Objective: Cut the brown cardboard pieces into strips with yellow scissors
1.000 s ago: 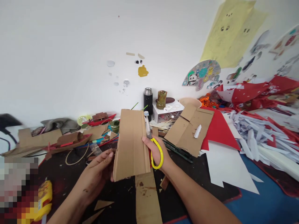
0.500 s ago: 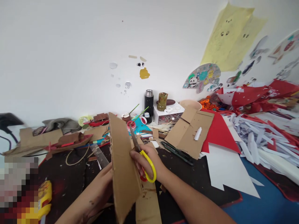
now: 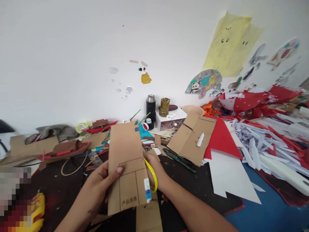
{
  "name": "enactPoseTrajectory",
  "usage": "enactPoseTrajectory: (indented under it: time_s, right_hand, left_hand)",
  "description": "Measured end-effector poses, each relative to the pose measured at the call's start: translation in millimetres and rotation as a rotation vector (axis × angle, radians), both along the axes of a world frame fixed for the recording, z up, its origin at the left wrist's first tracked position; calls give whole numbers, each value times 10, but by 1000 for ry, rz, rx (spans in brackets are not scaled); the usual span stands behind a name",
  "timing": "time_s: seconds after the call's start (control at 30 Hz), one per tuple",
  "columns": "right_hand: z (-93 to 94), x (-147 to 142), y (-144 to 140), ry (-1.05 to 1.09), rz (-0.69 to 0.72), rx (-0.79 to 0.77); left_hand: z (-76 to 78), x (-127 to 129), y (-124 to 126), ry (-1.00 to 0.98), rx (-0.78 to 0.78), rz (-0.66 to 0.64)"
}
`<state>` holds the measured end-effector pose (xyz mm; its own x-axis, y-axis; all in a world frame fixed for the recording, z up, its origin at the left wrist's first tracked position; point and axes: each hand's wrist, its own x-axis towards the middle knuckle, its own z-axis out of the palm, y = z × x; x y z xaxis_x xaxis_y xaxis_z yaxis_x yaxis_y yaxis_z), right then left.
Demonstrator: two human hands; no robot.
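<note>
Held cardboard: in the head view, a flat, brown, rectangular cardboard piece [image 3: 126, 141] is tilted up above the near middle of the desk [image 3: 200, 190], between the two hands.
Printing: dark ruled lines box off its near half, with the Chinese characters 产品信息 ("product information") by its near edge.
Sticker: a small white-and-blue sticker [image 3: 147, 190] sits at the cardboard piece's near right edge; any lettering is too small to read.
Left grip: the left hand [image 3: 102, 178] is clamped on the cardboard piece's left side, thumb on the printed face, other fingers mostly behind.
Right grip: the right hand [image 3: 158, 169], at the cardboard piece's right edge, is closed on scissors with a yellow plastic handle [image 3: 154, 178]; fingertips and blades are hidden.
Underneath: a long brown cardboard strip [image 3: 148, 219] lies below the held piece.
Right side: a flat dark green case [image 3: 180, 160], its lettering illegible, lies beside a creased brown cardboard sheet [image 3: 184, 141] bearing a white paper slip [image 3: 200, 139].
Far side: a black cylindrical flask [image 3: 151, 110] with a silver top stands left of a white box [image 3: 170, 121].
Wall: yellow paper sheets [image 3: 223, 54] carry drawn eyes and faint, unreadable marks.
</note>
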<state>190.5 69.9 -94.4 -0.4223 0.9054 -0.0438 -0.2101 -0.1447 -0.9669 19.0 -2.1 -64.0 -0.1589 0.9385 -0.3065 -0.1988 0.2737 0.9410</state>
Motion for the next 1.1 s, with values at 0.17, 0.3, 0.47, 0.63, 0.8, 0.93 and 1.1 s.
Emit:
enactPoseTrajectory:
  time_s: [0.17, 0.3, 0.47, 0.63, 0.8, 0.93, 1.1]
  right_hand:
    - [84, 88, -48, -24, 58, 10]
    - [64, 88, -38, -37, 87, -31]
    - [41, 83, -34, -82, 144, -14]
    - [56, 94, -77, -92, 233, -12]
    - [-7, 80, -80, -123, 213, -18]
    - [-39, 64, -59, -89, 158, -6]
    - [20, 77, -61, -86, 174, -9]
  left_hand:
    - [145, -123, 67, -138, 39, 330]
    - [141, -212, 99, -151, 79, 392]
    - [98, -259, 110, -128, 151, 441]
    - [51, -262, 120, -108, 178, 446]
    - [6, -220, 100, -113, 109, 360]
    - [-2, -200, 98, -78, 123, 267]
    - [36, -259, 148, -145, 216, 472]
